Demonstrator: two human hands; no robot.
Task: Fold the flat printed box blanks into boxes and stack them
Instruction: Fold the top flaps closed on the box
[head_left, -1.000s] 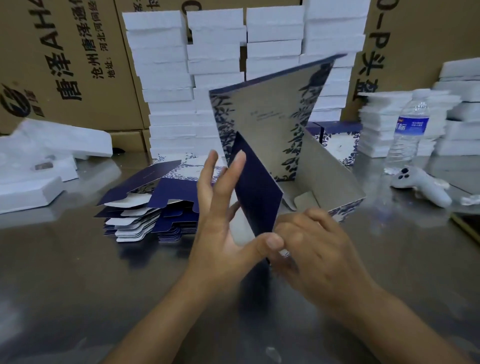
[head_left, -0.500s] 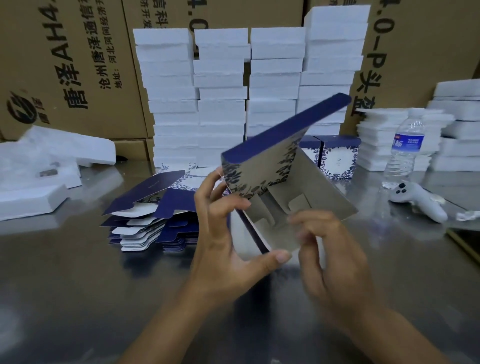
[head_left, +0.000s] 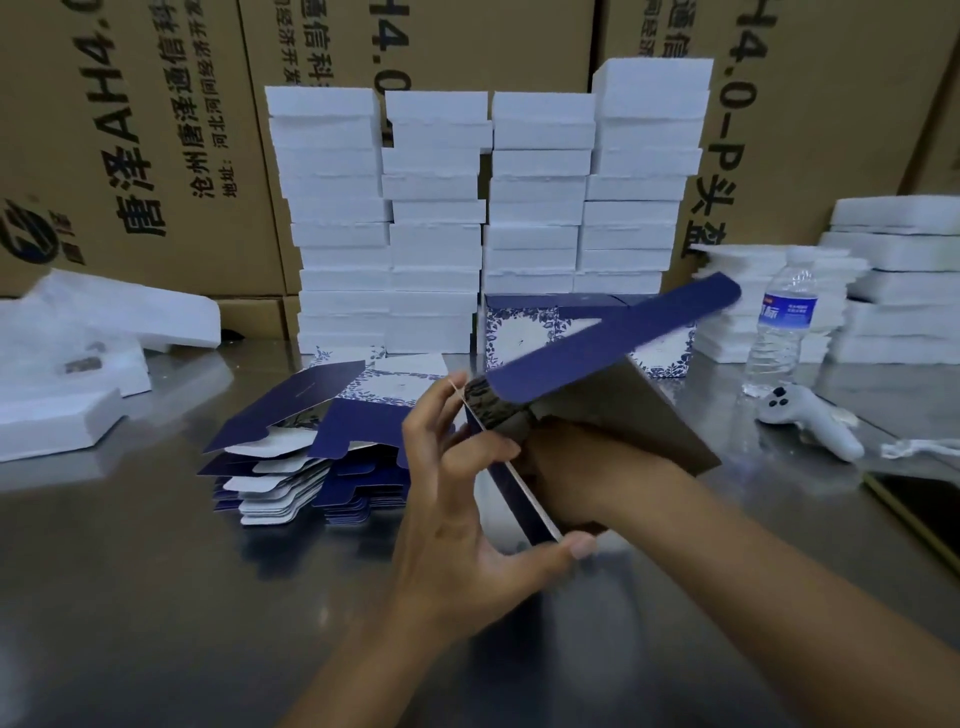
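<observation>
I hold a half-folded navy and white printed box (head_left: 597, 343) above the steel table (head_left: 156, 597). My left hand (head_left: 457, 499) grips its near left wall, thumb under the lower corner and fingers along the edge. My right hand (head_left: 576, 467) reaches inside the box, its fingers hidden by the cardboard. The navy lid panel tilts up to the right. A pile of flat blue blanks (head_left: 306, 447) lies to the left. Two folded boxes (head_left: 524, 327) stand behind at the foot of the foam stacks.
Tall stacks of white foam trays (head_left: 488, 218) line the back, in front of brown cartons (head_left: 130, 130). More foam (head_left: 78, 374) lies at left and right. A water bottle (head_left: 782, 327), a white controller (head_left: 810, 415) and a dark slab (head_left: 924, 499) sit at right.
The box lid has swung down from nearly upright to a low tilt. My right hand has gone from the front flap to inside the box. The left hand has closed onto the side wall.
</observation>
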